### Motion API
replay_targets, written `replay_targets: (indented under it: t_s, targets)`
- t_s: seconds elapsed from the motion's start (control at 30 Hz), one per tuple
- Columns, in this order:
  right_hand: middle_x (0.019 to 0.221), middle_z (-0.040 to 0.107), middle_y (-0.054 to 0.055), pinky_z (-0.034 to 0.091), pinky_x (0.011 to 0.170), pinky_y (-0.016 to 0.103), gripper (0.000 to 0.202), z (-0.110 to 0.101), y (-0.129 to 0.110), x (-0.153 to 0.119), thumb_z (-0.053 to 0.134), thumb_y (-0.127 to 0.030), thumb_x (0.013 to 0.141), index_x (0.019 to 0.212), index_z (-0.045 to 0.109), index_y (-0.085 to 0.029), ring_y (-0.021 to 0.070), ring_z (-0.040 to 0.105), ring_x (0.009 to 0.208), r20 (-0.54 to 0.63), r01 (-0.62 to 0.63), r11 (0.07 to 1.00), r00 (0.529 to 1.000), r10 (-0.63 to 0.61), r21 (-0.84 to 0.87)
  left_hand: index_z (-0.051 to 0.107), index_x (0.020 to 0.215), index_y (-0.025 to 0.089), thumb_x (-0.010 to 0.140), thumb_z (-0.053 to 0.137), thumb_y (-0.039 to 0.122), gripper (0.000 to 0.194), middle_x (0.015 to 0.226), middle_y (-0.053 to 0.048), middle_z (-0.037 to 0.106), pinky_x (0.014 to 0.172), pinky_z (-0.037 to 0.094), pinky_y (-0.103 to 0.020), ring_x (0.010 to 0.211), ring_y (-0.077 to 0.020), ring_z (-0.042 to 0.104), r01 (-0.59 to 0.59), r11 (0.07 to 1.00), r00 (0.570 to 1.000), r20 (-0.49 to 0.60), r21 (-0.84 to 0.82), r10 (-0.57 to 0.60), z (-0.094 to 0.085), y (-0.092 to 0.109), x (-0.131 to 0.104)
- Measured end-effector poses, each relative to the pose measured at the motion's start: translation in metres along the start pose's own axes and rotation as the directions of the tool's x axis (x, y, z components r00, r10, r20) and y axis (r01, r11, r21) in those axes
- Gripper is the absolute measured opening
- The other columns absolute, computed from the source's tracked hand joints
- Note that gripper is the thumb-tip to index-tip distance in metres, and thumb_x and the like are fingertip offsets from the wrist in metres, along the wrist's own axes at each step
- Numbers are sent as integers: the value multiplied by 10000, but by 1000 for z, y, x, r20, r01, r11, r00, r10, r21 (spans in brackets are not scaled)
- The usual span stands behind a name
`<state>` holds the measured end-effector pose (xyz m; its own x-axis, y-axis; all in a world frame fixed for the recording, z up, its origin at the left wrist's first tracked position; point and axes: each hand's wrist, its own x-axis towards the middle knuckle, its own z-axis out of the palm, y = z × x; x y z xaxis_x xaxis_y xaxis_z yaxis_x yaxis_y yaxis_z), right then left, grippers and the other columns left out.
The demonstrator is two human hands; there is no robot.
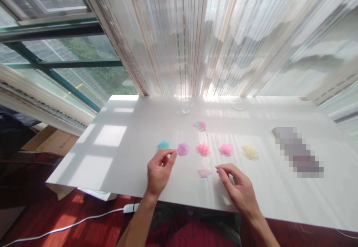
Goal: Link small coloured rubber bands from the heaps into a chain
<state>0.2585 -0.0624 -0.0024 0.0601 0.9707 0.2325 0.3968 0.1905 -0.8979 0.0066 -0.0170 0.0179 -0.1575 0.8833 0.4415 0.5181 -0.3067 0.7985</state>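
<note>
Left hand and right hand are pinched, contents indeterminable; my right lies beside the near mixed pile, rightward.

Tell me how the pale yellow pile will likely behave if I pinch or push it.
The pale yellow pile looks like a loose tangle of thin strands, so it would probably sag rather than hold its shape. Its visible gaps suggest it is light for its size. Pushed, it may spread or shed strands, since nothing surrounds it on the table.
</note>
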Motion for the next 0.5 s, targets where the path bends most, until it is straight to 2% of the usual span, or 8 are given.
replay_targets:
  t_s: [0.1, 0.23, 0.5]
  targets:
    - [859, 760, 40, 572, 674, 276, 219, -3, 8, -2, 621, -404, 976, 925, 743, -229, 197, 713, 761, -16, -39, 999, 999, 38, -26, 776, 935, 181, 958, 667, 343, 196, 828, -21, 713, 527, 455, -201, 532, -81, 466, -14, 994, 999, -38, 107, 18, -22, -24, 14]
    - [850, 764, 42, 572, 641, 285, 211, -1, 9, 0, 624, -402, 970, 914, 744, -239, 209, 723, 753, -3, -17, 998, 1000, 17, -54, 804, 936, 204, 954, 667, 356, 206, 850, -22, 723, 537, 434, -220, 499, -75, 404, -59, 972, 998, 5, 226, 60, -41, -46, 26]
    - [842, 761, 21, 557, 619, 272, 146, 2, 8, 2, 620, -337, 980, 932, 734, -259, 184, 719, 718, 17, 64, 993, 998, -63, -97, 811, 976, 248, 977, 650, 373, 204, 897, -7, 692, 570, 441, -219, 538, -78, 484, -123, 921, 989, 119, 369, 84, -41, -65, 35]
